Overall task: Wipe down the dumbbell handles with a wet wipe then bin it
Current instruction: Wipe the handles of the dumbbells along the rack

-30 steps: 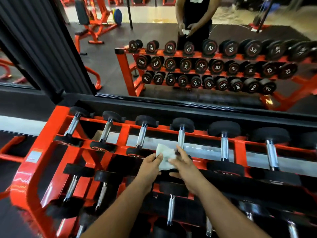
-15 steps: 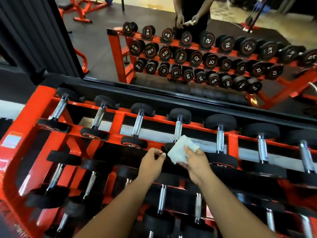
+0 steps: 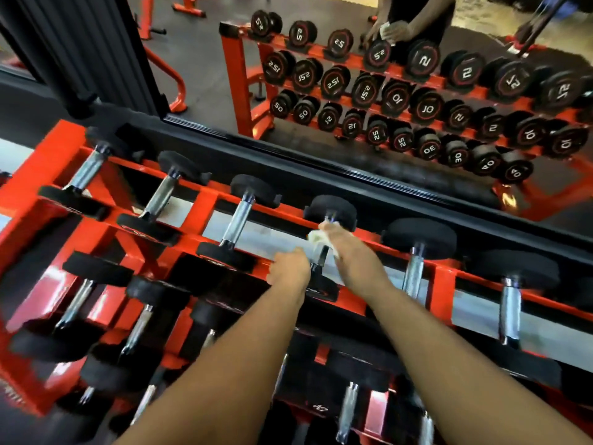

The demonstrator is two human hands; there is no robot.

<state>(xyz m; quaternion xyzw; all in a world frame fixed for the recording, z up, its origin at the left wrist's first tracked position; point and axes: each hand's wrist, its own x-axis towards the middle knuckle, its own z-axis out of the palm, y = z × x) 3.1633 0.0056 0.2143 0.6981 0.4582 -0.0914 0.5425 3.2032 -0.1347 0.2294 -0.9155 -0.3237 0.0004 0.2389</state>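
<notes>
Nearest, the left hand (image 3: pixel 288 268) curls by the handle's (image 3: pixel 321 256) near end, just left of it; whether it grips is unclear. Farther up, the right hand (image 3: pixel 345 248) pinches the wipe (image 3: pixel 316 236) around the handle, which runs near-to-far on the rack (image 3: pixel 205 203).

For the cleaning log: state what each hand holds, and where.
The right hand presses a bunched wet wipe around a top-row dumbbell handle. The left hand sits curled beside it; its hold cannot be told.
</notes>
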